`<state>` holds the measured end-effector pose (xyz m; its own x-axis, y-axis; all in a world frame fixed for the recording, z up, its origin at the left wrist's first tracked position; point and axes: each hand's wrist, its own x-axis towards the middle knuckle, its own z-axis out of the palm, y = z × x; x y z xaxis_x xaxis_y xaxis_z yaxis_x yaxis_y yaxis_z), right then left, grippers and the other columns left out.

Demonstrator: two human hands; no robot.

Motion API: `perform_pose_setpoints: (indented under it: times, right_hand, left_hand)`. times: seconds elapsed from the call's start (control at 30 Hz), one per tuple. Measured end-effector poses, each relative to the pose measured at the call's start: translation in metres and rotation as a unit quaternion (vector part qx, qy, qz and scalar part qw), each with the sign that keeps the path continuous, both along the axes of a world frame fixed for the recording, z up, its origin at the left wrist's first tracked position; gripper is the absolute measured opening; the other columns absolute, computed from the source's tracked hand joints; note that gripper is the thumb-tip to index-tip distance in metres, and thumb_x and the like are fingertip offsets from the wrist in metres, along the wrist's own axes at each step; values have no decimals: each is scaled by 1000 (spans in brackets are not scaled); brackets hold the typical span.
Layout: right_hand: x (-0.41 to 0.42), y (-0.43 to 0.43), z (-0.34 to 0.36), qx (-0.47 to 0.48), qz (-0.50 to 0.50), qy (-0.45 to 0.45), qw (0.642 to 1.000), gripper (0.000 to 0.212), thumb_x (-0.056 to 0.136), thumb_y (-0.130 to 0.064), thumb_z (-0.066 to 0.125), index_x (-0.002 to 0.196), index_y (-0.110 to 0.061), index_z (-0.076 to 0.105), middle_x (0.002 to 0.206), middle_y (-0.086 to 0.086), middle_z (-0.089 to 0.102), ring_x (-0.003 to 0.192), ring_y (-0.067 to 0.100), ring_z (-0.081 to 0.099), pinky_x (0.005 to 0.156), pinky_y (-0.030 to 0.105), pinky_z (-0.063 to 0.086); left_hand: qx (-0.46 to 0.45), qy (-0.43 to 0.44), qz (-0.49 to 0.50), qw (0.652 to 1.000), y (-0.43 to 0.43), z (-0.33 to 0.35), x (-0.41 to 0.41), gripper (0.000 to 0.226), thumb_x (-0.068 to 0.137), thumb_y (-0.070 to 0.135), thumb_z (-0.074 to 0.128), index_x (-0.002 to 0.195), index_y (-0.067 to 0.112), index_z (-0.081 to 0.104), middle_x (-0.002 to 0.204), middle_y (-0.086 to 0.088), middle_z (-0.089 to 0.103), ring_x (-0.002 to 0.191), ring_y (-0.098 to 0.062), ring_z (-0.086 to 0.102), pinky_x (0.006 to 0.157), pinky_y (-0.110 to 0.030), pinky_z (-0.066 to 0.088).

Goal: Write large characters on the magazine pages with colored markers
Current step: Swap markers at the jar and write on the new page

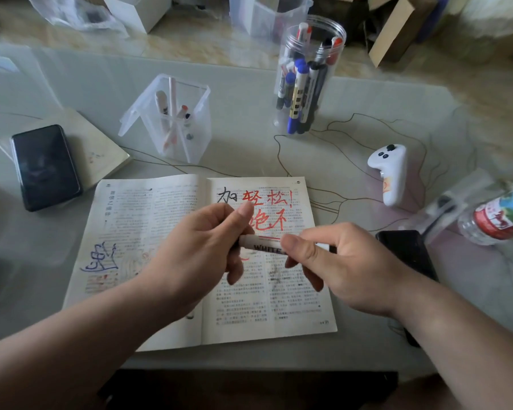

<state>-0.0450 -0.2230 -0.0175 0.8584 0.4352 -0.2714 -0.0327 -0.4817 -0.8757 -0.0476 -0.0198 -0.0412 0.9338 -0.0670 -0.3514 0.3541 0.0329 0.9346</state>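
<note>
I see both hands meeting over the open magazine (137, 226), which lies near me on the glass-topped table (353, 119). The left hand (202, 247) curls around 1 end of a white-barrelled marker (261, 245), and the right hand (332, 261) pinches its middle. The marker is held level above the right page. I judge a cap is coming off or going on, but I cannot tell which. Red characters (267, 199) fill that page's top, so the next stroke needs a bared tip brought down to the free space below. At the far right stands a jar of markers (308, 78), and at the left lies a phone (45, 167).
</note>
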Motion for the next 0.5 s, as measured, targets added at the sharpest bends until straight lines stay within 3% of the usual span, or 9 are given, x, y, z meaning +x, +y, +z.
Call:
perform_pose_setpoints:
  times: [0.07, 0.13, 0.17, 0.23, 0.3, 0.37, 0.43, 0.5]
  right_hand:
    - [-3, 1, -1, 19, 21, -1, 1000, 48, 95, -59, 52, 75, -17, 67, 58, 5, 47, 56, 21, 45, 56, 34, 42]
    - [-4, 0, -3, 8, 56, -28, 998, 48, 98, -55, 53, 78, -12, 65, 66, 4, 56, 62, 27, 55, 61, 42, 50]
    - [-5, 0, -2, -4, 71, -45, 996, 42, 99, -52, 54, 81, -17, 66, 72, 0, 62, 68, 25, 60, 65, 43, 53]
    - [-4, -2, -2, -36, 94, -80, 992, 22, 98, -49, 56, 82, -37, 65, 79, -15, 65, 72, 17, 63, 65, 36, 54]
    - [-4, -3, -1, -82, 112, -119, 983, 16, 96, -52, 56, 82, -47, 59, 80, -26, 63, 71, 15, 62, 61, 31, 51]
    - [-2, -7, 1, -110, 114, -151, 976, 21, 93, -57, 55, 87, -39, 63, 82, -24, 63, 76, 10, 62, 63, 30, 50]
    - [0, -10, 3, -125, 112, -191, 967, 30, 93, -58, 53, 89, -31, 65, 79, -17, 62, 77, 9, 61, 65, 32, 49]
    - [1, -11, 5, -118, 107, -228, 960, 29, 95, -55, 53, 89, -30, 65, 74, -14, 59, 72, 9, 60, 62, 34, 47]
  left_hand:
    - [85, -14, -29, 996, 2, -5, 1, 42, 90, 52, 53, 78, 12, 59, 49, 6, 44, 43, -17, 38, 45, -28, 32]
    - [249, -69, -82, 963, 6, -8, 0, 43, 95, 58, 45, 77, 21, 58, 52, 12, 53, 46, -8, 43, 51, -29, 33]
    - [312, -97, -99, 940, 7, -9, -2, 43, 98, 56, 40, 77, 23, 57, 57, 16, 56, 50, -7, 47, 53, -28, 33]
    - [351, -117, -102, 924, 8, -10, -4, 43, 101, 52, 35, 76, 24, 55, 61, 17, 58, 55, -7, 49, 54, -27, 34]
    - [307, -93, -92, 943, 5, -9, -4, 44, 102, 49, 35, 74, 23, 55, 57, 11, 54, 50, -9, 45, 52, -29, 34]
    - [137, 15, -43, 989, 3, -5, 0, 43, 105, 42, 39, 77, 17, 59, 53, 3, 46, 44, -14, 37, 44, -28, 27]
    - [-15, 98, -29, 995, 5, 5, 5, 41, 106, 35, 43, 84, 7, 60, 49, -7, 42, 38, -18, 26, 40, -22, 21]
    - [-56, 111, -69, 990, 9, 15, 9, 42, 104, 35, 47, 81, 2, 59, 43, -8, 38, 34, -15, 20, 38, -20, 18]
